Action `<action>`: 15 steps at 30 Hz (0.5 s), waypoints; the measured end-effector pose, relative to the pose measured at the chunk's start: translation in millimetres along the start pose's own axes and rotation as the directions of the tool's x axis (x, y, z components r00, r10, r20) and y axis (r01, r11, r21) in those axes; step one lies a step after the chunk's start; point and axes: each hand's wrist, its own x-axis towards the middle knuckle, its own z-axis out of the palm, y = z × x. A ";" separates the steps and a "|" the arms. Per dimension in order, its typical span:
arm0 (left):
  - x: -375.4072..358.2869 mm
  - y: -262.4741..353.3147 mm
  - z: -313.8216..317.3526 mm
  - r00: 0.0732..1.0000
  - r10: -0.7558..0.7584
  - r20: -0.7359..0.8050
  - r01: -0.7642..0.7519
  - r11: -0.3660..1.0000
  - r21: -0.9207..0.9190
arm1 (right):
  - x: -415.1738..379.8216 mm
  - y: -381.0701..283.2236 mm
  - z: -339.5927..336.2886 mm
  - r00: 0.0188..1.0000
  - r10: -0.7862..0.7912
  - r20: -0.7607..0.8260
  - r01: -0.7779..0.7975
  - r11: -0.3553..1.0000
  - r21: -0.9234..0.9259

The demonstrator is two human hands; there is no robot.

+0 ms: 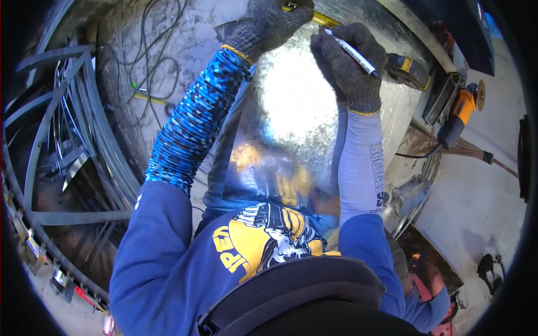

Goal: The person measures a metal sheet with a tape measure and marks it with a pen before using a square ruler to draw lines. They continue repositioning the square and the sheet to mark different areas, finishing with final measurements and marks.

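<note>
A shiny metal sheet (297, 162) lies in front of me, with bright glare over its middle. My left hand (268, 25), in a dark knitted glove, is at the sheet's far edge, its fingers pressed down near the end of a yellow tape blade (324, 20). My right hand (353, 61), gloved too, is closed around a white marker (354, 53); the marker slants across the back of the fingers. Just right of that hand sits the black and yellow tape measure case (408, 71). Part of the blade is hidden behind the gloves.
An orange angle grinder (462, 109) rests at the right beside a broom (468, 147). Curved metal strips (92, 112) fill a round frame at the left. A cable (144, 50) coils on the work surface. Another person (428, 297) is low at the right.
</note>
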 end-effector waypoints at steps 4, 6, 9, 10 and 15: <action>0.6 -0.6 1.0 1.000 -0.021 0.009 0.021 1.000 -0.015 | 1.1 5.8 1.2 0.999 -0.040 0.008 0.040 0.999 -0.012; 0.5 0.2 0.6 1.000 -0.016 0.007 0.016 1.000 -0.012 | 1.6 5.7 0.6 0.997 -0.075 0.012 0.075 0.997 -0.018; 1.7 -2.6 1.5 1.000 0.027 -0.010 -0.027 1.000 -0.008 | 4.1 6.9 -0.2 0.984 -0.176 0.017 0.177 0.981 -0.077; 1.2 -2.9 1.6 1.000 0.026 -0.009 -0.026 1.000 -0.008 | 5.2 6.2 0.0 0.970 -0.241 0.022 0.241 0.962 -0.131; 1.1 0.4 0.1 1.000 -0.010 0.001 0.010 1.000 -0.018 | 3.5 1.6 1.8 0.994 -0.112 0.001 0.112 0.990 -0.081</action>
